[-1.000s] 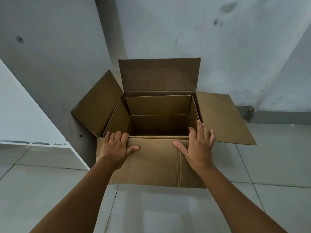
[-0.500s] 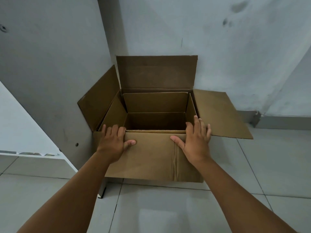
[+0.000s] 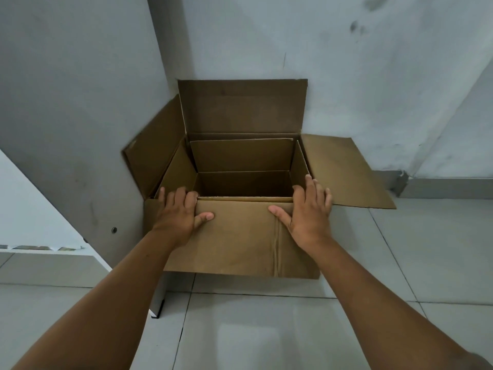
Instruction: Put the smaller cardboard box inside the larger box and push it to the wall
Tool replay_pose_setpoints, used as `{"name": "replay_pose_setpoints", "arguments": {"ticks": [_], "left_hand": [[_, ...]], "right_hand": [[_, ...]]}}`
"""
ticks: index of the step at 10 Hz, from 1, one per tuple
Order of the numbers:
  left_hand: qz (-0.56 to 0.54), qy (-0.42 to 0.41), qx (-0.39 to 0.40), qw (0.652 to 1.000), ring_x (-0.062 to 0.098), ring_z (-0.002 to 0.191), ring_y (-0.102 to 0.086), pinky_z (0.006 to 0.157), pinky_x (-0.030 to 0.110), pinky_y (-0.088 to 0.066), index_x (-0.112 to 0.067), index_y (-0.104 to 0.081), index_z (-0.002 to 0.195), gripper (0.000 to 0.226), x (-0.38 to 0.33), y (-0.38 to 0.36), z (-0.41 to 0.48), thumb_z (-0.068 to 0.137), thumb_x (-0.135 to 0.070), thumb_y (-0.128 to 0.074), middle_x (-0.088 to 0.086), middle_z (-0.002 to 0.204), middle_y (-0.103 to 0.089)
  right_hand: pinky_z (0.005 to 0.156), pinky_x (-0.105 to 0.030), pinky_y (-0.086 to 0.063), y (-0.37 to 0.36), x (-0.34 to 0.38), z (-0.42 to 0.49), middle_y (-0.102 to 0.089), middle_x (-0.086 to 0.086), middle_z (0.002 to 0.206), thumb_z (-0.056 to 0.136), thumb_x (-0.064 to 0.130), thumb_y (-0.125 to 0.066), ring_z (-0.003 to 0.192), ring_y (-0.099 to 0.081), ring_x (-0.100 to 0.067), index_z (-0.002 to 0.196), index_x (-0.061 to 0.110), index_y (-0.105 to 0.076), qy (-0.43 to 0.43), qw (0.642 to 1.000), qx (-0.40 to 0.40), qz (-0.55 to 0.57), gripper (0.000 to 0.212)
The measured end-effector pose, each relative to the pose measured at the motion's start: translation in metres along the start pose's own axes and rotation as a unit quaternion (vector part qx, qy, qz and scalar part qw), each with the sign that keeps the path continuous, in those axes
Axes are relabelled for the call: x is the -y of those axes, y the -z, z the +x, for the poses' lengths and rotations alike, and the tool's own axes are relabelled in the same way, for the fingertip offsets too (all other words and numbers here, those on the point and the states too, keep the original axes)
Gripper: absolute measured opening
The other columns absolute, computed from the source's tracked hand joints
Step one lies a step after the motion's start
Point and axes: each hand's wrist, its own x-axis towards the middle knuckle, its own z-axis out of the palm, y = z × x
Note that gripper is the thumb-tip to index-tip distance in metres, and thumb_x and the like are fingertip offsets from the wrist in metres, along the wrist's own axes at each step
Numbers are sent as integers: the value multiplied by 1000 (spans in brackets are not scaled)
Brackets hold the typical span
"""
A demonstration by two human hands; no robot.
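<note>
The larger cardboard box (image 3: pixel 234 236) stands open on the tiled floor in the corner, its back flap flat against the far wall (image 3: pixel 346 62). Inside it sits the smaller cardboard box (image 3: pixel 241 154), open and upright. My left hand (image 3: pixel 178 212) lies flat on the near flap at the left, fingers over the rim. My right hand (image 3: pixel 306 212) presses flat on the same flap at the right, fingers spread. Neither hand grips anything.
A grey wall panel (image 3: pixel 66 116) runs along the left, touching the box's left flap. A white slanted board (image 3: pixel 32 209) stands at the far left. The right flap (image 3: pixel 344 172) lies out over the floor tiles (image 3: pixel 426 249).
The box has slid away from me toward the far wall, with both hands pressed on its near flap. Its back flap now lies against the wall.
</note>
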Motion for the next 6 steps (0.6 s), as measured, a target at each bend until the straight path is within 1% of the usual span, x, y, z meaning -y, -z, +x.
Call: {"name": "replay_pose_setpoints", "arguments": {"ticks": [1, 2, 3, 4, 5, 6], "left_hand": [[-1, 1, 17, 1000, 31, 131, -31, 116, 51, 3, -13, -36, 132, 64, -1, 4, -2, 88, -59, -32, 15, 136, -39], [5, 8, 41, 999, 31, 136, -25, 117, 51, 0, -14, -30, 138, 65, -5, 10, -6, 89, -58, -29, 14, 141, -35], [1, 32, 67, 997, 32, 143, -13, 117, 49, -3, -16, -18, 144, 69, -10, 18, -13, 90, -58, -25, 15, 151, -25], [-14, 60, 82, 995, 31, 145, -4, 117, 49, -8, -18, -7, 148, 71, -20, 28, -21, 91, -56, -25, 15, 156, -15], [-16, 68, 94, 993, 31, 146, -2, 117, 50, -10, -17, -11, 148, 69, -34, 41, -29, 92, -54, -25, 14, 158, -12], [-25, 52, 80, 995, 31, 146, -4, 117, 49, -12, -16, -17, 146, 62, -52, 62, -29, 94, -49, -26, 14, 157, -15]], "right_hand": [[117, -50, -6, 3, -1, -1, -21, -14, 155, 73, 76, -15, 144, -12, -32, 127, 17, -42, -4, 1000, 14, -1, 85], [117, -48, -1, 8, -3, -2, -13, -13, 157, 80, 73, -25, 145, -4, -31, 131, 18, -39, 6, 999, 41, 13, 76], [117, -47, 3, 18, -9, -4, -4, -15, 158, 86, 65, -28, 145, 4, -31, 137, 19, -32, 31, 996, 85, 15, 69], [117, -45, 2, 32, -14, -9, -1, -14, 158, 91, 56, -34, 145, 7, -31, 142, 19, -25, 43, 991, 124, 34, 64], [118, -43, -1, 53, -13, -14, -3, -12, 158, 93, 48, -38, 145, 5, -29, 143, 18, -24, 45, 988, 132, 65, 60], [118, -44, -3, 81, -15, -12, -7, -11, 158, 94, 46, -37, 146, 1, -28, 142, 17, -26, 49, 991, 106, 64, 57]]}}
